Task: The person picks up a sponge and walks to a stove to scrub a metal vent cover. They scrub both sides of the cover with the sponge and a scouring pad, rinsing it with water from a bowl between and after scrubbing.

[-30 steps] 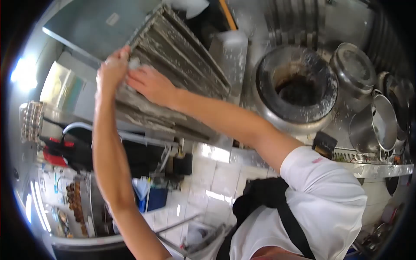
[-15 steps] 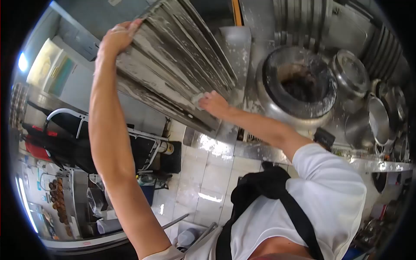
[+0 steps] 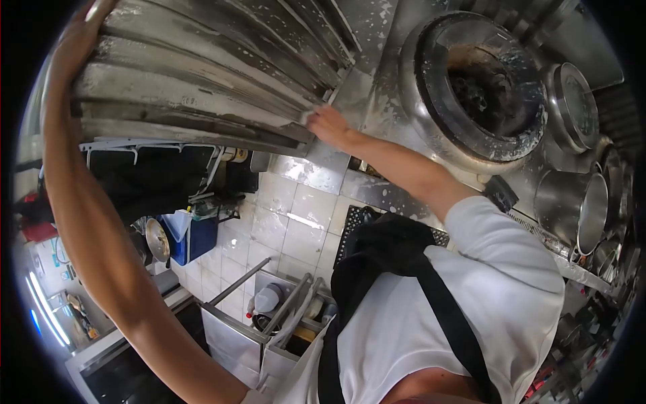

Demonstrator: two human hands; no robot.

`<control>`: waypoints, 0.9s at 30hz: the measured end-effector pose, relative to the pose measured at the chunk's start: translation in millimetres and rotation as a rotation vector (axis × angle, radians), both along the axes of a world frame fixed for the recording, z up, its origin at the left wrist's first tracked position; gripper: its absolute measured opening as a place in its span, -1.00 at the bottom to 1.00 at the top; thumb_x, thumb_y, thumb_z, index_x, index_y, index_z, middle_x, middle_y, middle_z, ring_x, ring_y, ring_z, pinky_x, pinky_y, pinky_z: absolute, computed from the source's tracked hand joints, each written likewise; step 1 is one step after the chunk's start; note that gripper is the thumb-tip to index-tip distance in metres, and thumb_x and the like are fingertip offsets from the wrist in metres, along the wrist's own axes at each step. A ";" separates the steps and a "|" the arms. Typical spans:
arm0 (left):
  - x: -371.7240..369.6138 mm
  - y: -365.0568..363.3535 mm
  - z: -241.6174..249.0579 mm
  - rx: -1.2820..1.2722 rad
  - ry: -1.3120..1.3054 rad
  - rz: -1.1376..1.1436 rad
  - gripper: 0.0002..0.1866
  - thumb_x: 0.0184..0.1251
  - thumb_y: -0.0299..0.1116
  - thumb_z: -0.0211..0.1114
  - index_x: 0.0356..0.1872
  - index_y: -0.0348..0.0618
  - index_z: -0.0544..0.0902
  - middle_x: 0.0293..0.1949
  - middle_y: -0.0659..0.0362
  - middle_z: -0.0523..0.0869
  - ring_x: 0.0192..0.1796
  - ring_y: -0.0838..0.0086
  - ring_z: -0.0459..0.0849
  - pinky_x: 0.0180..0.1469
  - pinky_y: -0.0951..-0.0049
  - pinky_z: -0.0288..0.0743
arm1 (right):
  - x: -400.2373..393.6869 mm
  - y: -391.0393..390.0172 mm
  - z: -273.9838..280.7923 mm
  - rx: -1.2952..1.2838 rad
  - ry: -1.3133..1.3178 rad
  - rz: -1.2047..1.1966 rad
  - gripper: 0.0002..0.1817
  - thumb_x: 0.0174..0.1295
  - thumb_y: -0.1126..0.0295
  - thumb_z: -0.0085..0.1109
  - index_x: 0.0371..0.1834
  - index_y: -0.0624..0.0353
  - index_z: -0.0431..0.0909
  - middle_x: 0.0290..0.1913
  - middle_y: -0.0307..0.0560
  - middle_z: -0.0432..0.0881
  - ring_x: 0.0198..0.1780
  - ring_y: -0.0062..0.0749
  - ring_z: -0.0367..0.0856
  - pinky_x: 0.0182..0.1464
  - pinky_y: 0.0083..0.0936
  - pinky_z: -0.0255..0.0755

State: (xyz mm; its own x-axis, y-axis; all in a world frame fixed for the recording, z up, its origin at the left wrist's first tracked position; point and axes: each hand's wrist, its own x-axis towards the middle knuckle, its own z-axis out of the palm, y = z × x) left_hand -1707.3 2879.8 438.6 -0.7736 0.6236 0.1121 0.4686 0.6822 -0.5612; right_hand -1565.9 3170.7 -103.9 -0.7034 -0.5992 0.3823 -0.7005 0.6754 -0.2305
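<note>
A large ribbed metal panel (image 3: 202, 64), wet and spotted with white suds, stands tilted across the upper left. My left hand (image 3: 79, 32) is closed round its far left edge, blurred and partly in the dark rim of the view. At the panel's lower right end is my right hand (image 3: 328, 124), its fingers curled together against the metal. Whatever those fingers hold is too small and hidden to make out.
To the right is a round burner well (image 3: 478, 91) with a dark opening, set in a wet steel counter (image 3: 367, 111). Beside it are a metal lid (image 3: 575, 108) and several steel pots (image 3: 562, 205). White floor tiles (image 3: 266, 215) show below, near a blue bin (image 3: 195, 239).
The view has shifted, and the panel now fills more of the upper left. My left hand appears farther left, still on the panel's edge. My right hand stays by its lower end.
</note>
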 end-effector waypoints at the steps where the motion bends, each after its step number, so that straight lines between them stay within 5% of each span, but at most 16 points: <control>1: 7.7 12.1 -1.5 0.045 0.034 0.020 -0.51 0.58 -0.19 -0.10 0.48 0.31 0.38 0.44 -0.02 0.41 0.43 0.03 0.42 0.48 0.24 0.24 | 3.8 1.6 -18.4 0.046 -0.131 -0.026 -0.78 0.03 0.44 0.19 -0.24 0.04 0.71 -0.10 -0.26 0.67 0.13 -0.25 0.52 0.18 -0.28 0.39; 3: 32.3 43.8 -2.6 0.354 -0.070 0.115 -0.52 0.62 -0.06 -0.20 0.47 0.33 0.40 0.43 0.00 0.43 0.46 0.05 0.38 0.50 0.18 0.18 | -9.9 9.7 -0.2 0.090 -0.277 0.028 -0.76 0.05 0.49 0.16 -0.21 0.06 0.72 -0.08 -0.15 0.69 0.13 -0.21 0.56 0.19 -0.25 0.44; 4: 16.8 23.1 -5.2 0.217 -0.018 0.010 -0.51 0.62 -0.02 -0.21 0.45 0.35 0.42 0.43 -0.01 0.44 0.45 0.06 0.39 0.49 0.18 0.18 | -10.4 13.3 18.5 0.121 -0.441 0.047 -0.74 0.08 0.53 0.14 -0.19 0.09 0.73 -0.06 -0.04 0.71 0.13 -0.17 0.60 0.19 -0.23 0.48; 7: 77.4 98.9 -12.5 0.427 0.260 0.203 -0.19 0.29 0.49 0.00 0.25 0.06 0.61 0.16 -0.17 0.65 0.22 -0.08 0.59 0.28 0.10 0.42 | -2.9 63.5 129.3 -0.518 -0.002 0.056 -0.50 -0.01 0.70 0.13 0.05 0.07 0.66 0.09 -0.06 0.68 0.13 -0.05 0.60 0.19 -0.22 0.52; 8: 77.9 109.0 -3.6 0.378 0.124 0.376 -0.38 0.54 0.24 -0.18 0.41 0.19 0.47 0.43 -0.11 0.41 0.45 0.01 0.38 0.47 0.23 0.18 | -4.9 74.7 170.0 -0.679 0.041 -0.009 -0.47 -0.01 0.72 0.12 0.08 0.07 0.64 0.12 -0.03 0.66 0.10 -0.03 0.61 0.16 -0.24 0.54; 9: 100.2 145.2 2.5 0.588 0.115 0.507 -0.19 0.45 0.39 -0.15 0.36 -0.09 0.51 0.40 -0.17 0.44 0.45 -0.02 0.37 0.45 0.21 0.21 | -13.2 76.7 216.7 -0.827 0.168 -0.030 -0.46 -0.02 0.74 0.13 0.09 0.07 0.62 0.13 -0.03 0.66 0.10 -0.04 0.60 0.17 -0.23 0.53; 12: 101.2 181.2 12.5 0.782 0.165 0.538 -0.04 0.35 0.49 -0.15 0.29 -0.30 0.54 0.31 -0.22 0.52 0.44 -0.05 0.39 0.43 0.18 0.23 | -40.9 54.0 354.5 -1.096 0.561 -0.016 -0.45 -0.03 0.73 0.16 0.11 0.12 0.58 0.16 -0.04 0.63 0.11 -0.06 0.58 0.18 -0.25 0.48; 14: 66.7 181.3 18.9 0.818 0.102 0.590 -0.08 0.39 0.45 -0.19 0.31 -0.24 0.53 0.36 -0.17 0.49 0.46 -0.03 0.36 0.45 0.13 0.21 | -73.7 21.7 402.1 -0.967 0.789 0.087 -0.48 -0.02 0.66 0.20 0.11 0.13 0.56 0.17 -0.09 0.62 0.01 -0.12 0.57 0.09 -0.30 0.48; 15: 51.5 176.6 19.1 0.843 0.029 0.660 -0.13 0.43 0.40 -0.23 0.34 -0.18 0.51 0.40 -0.12 0.45 0.48 -0.01 0.33 0.48 0.09 0.18 | -74.3 16.9 401.1 -0.968 0.793 0.074 -0.48 -0.02 0.66 0.20 0.11 0.13 0.56 0.17 -0.09 0.62 0.01 -0.12 0.57 0.09 -0.30 0.48; 17: 43.3 159.9 11.1 0.783 0.060 0.634 -0.13 0.42 0.41 -0.23 0.34 -0.17 0.52 0.40 -0.12 0.45 0.49 -0.01 0.32 0.48 0.09 0.19 | -78.8 8.4 379.6 -0.557 0.756 -0.101 -0.56 0.05 0.55 0.21 0.07 0.10 0.58 0.17 -0.15 0.61 -0.07 -0.19 0.53 -0.02 -0.35 0.43; 20: 45.9 160.8 0.9 0.729 0.139 0.636 -0.12 0.41 0.41 -0.22 0.34 -0.17 0.52 0.39 -0.12 0.46 0.49 0.00 0.33 0.48 0.11 0.20 | -87.9 8.1 292.1 -0.515 0.703 -0.028 -0.67 0.10 0.47 0.16 -0.02 0.05 0.63 0.13 -0.23 0.62 -0.13 -0.27 0.51 -0.09 -0.36 0.37; 23: 44.1 158.8 6.8 0.718 0.141 0.616 -0.11 0.39 0.44 -0.21 0.33 -0.13 0.53 0.39 -0.13 0.46 0.49 -0.01 0.33 0.48 0.13 0.19 | -90.3 18.4 319.5 -0.322 0.696 -0.026 -0.76 0.13 0.45 0.13 -0.13 0.04 0.66 0.09 -0.28 0.62 -0.11 -0.27 0.52 -0.08 -0.35 0.35; 26: 35.4 155.2 7.4 0.657 0.157 0.641 -0.12 0.38 0.47 -0.20 0.34 -0.07 0.53 0.32 -0.18 0.52 0.45 -0.06 0.38 0.46 0.12 0.22 | -81.1 5.9 408.4 -0.443 0.766 -0.084 -0.79 0.14 0.44 0.13 -0.17 0.01 0.69 0.06 -0.29 0.61 -0.11 -0.25 0.52 -0.05 -0.36 0.36; 27: 42.8 155.5 9.1 0.687 0.150 0.569 -0.01 0.31 0.54 -0.18 0.27 -0.25 0.56 0.25 -0.26 0.56 0.41 -0.09 0.43 0.43 0.11 0.25 | -83.1 5.0 392.2 -0.438 0.740 -0.074 -0.79 0.14 0.44 0.13 -0.17 0.01 0.69 0.06 -0.29 0.61 -0.11 -0.25 0.52 -0.05 -0.36 0.36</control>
State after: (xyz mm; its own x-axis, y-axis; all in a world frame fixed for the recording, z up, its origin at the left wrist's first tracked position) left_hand -1664.5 3035.3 447.7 -0.8919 -0.0903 0.4431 -0.0872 0.9958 0.0274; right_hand -1649.0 3175.7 288.3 -0.2132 -0.2534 0.9436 -0.7312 0.6819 0.0179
